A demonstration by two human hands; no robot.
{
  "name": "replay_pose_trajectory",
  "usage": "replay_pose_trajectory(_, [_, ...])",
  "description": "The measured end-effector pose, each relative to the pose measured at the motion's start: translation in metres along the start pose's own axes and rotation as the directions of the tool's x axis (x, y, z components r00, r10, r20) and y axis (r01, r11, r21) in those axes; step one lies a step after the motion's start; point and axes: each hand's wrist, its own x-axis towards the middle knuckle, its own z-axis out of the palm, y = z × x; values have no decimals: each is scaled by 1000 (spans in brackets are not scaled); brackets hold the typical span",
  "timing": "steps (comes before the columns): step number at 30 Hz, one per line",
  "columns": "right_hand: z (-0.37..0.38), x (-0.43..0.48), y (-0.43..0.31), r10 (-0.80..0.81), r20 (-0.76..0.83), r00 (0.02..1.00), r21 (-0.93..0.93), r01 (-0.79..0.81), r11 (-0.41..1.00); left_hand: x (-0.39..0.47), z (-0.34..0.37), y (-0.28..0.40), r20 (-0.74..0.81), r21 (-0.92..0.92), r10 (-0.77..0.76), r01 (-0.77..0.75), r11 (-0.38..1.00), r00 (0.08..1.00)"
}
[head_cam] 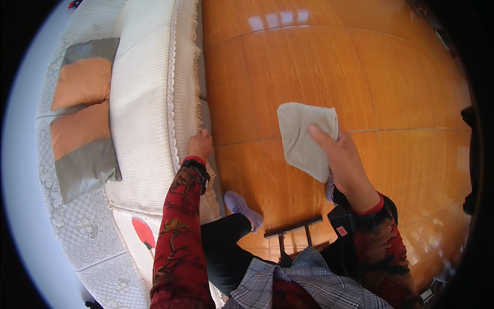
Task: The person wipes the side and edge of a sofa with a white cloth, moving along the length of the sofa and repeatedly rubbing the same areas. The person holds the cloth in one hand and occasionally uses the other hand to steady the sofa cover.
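A folded pale grey cloth [307, 141] is in my right hand [343, 162], pinched with the thumb on top, above the orange wood-patterned floor. My left hand [200, 144] is closed on the fringed edge of the cream sofa cover [144, 96], at the sofa's front. Fringe [196, 77] hangs along this edge, beside a braided trim. Whatever lies beneath my left fingers is hidden.
Two orange and grey cushions [83, 85] [87, 150] lie against the lace-patterned sofa back [83, 231]. A red fan-shaped thing [143, 231] rests on the cover near my left forearm. A dark wooden frame [293, 228] stands on the tiled floor [308, 69] between my legs.
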Motion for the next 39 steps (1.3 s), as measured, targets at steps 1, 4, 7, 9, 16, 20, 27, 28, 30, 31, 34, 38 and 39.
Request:
replay_pose_trajectory(1, [-1,1,-1,10,-6,1000,-21,-10,1000,6,9,-3,49,43,11,-13,999,999])
replay_pose_trajectory(4, [-3,7,-4,5,-30,1000,-31,-6,999,20,19,5,250,79,-300,289,954,921])
replay_pose_trajectory(7, [-4,12,-6,11,-45,999,-17,-12,1000,29,4,15,367,415,-199,32,909,909])
replay_pose_trajectory(9, [-4,15,-8,24,-28,999,-2,-24,1000,37,-13,15,385,459,-168,-31,888,908])
replay_pose_trajectory(16, [-3,22,-11,32,22,999,28,-33,999,42,-89,9,145,169,120,-145,975,982])
replay_pose_trajectory(20, [5,22,-11,-6,14,1000,70,5,998,-7,-150,-33,-374,-281,-54,-57,958,926])
replay_pose_trajectory(27, [27,32,12,37,27,999,30,-38,999,-75,-155,-77,-390,-412,-420,252,876,820])
replay_pose_trajectory(28, [30,36,21,42,44,998,13,-43,999,-70,-150,-79,-394,-394,-409,251,884,823])
replay_pose_trajectory(30, [37,50,44,101,77,992,-17,-100,995,-62,-146,-79,-353,-347,-449,331,878,821])
replay_pose_trajectory(31, [39,58,57,152,85,985,-30,-150,988,-58,-146,-77,-312,-319,-495,401,859,811])
replay_pose_trajectory(34, [58,96,105,288,143,947,177,-311,934,-46,-151,-77,-252,-179,-534,504,845,807])
replay_pose_trajectory(38, [93,143,178,349,-10,937,72,-348,935,-43,-151,-84,-168,-95,-553,545,833,816])
replay_pose_trajectory(39, [103,149,196,327,-47,944,42,-325,945,-44,-147,-87,-216,-152,-543,521,840,811])
